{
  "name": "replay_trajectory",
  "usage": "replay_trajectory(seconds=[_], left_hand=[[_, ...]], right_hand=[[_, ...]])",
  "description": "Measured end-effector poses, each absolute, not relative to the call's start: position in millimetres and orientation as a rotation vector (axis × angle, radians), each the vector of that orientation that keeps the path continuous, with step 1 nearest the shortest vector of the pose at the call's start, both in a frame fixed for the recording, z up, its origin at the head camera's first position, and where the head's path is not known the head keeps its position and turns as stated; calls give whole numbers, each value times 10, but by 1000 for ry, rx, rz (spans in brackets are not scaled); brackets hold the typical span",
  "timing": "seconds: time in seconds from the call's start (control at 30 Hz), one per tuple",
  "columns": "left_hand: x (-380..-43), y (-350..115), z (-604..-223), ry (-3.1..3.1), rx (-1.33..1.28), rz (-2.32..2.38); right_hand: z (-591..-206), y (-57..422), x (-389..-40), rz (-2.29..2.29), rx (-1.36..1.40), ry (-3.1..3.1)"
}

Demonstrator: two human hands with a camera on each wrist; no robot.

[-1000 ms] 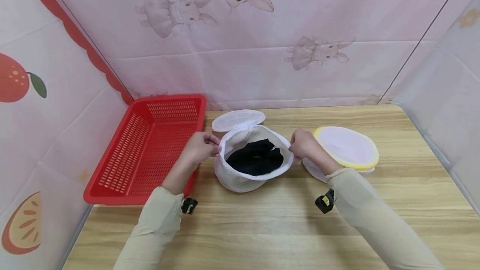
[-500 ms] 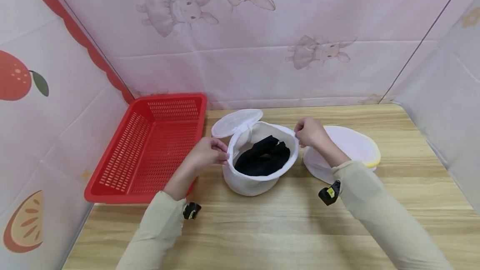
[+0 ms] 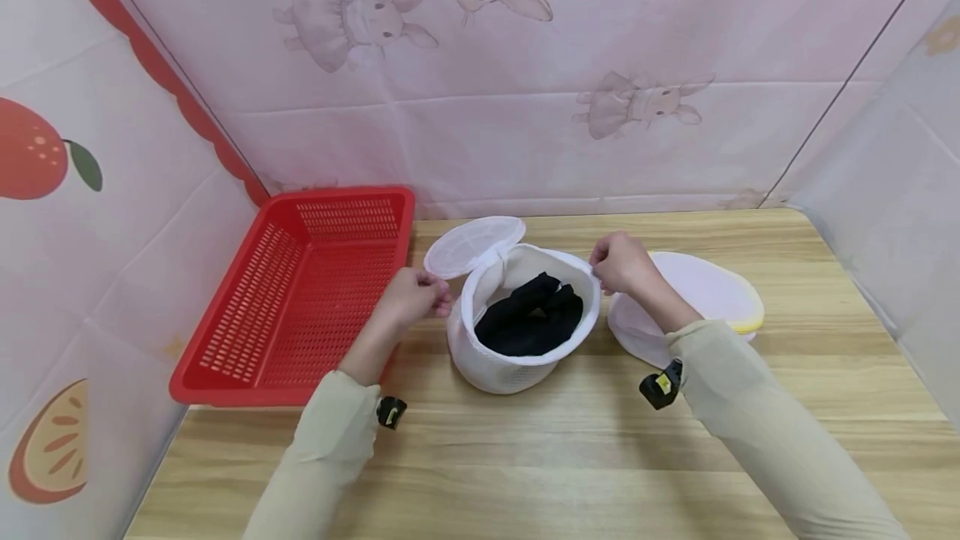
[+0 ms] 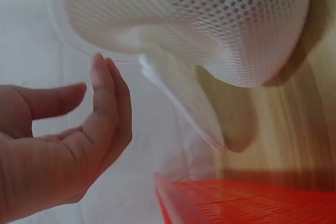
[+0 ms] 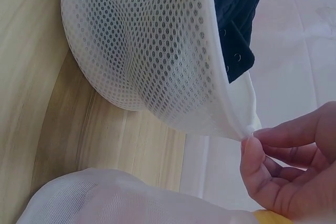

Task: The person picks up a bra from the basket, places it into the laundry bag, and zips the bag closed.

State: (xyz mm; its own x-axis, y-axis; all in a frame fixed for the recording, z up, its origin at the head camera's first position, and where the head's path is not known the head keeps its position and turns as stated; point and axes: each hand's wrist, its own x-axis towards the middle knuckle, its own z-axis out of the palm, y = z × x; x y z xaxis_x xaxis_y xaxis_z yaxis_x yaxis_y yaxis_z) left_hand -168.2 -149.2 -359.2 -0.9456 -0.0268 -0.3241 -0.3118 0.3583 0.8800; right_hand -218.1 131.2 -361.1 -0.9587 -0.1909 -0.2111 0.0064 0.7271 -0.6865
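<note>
A round white mesh laundry bag (image 3: 502,372) stands on the table with its mouth uncovered and its round lid (image 3: 474,247) folded back at the far left. Inside lies a black garment (image 3: 529,319); the right wrist view shows small metal rings along the edge of its dark fabric (image 5: 237,51). My right hand (image 3: 621,263) pinches the bag's rim between thumb and fingertips, pulling it to a point. On the other side my left hand (image 3: 411,297) is off the rim, thumb and fingers apart. In the left wrist view, those fingertips (image 4: 100,69) are close to the rim near the lid's hinge.
A red plastic basket (image 3: 330,395) with slotted walls stands to the left, just beyond my left hand. Flat white mesh bags (image 3: 701,282), one with a yellow zip edge, lie stacked to the right behind my right wrist. A printed cloth wall (image 3: 487,148) closes off the back.
The bag has shifted slightly right and its mouth has tilted. My left hand has let go of the rim and moved a little away; my right hand still pinches its side.
</note>
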Motion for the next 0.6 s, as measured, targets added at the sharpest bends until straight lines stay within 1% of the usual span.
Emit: replay_trajectory(seconds=[0.23,0.6], left_hand=[[-1882,-1469,-3685,2475,-441,1541],[-2189,-1470,-3915,2616,-560,1154]], right_hand=[[-3634,1318,-2185,-1031,-159,2681],[-3678,1300,-2168,-1038,-169,2696]])
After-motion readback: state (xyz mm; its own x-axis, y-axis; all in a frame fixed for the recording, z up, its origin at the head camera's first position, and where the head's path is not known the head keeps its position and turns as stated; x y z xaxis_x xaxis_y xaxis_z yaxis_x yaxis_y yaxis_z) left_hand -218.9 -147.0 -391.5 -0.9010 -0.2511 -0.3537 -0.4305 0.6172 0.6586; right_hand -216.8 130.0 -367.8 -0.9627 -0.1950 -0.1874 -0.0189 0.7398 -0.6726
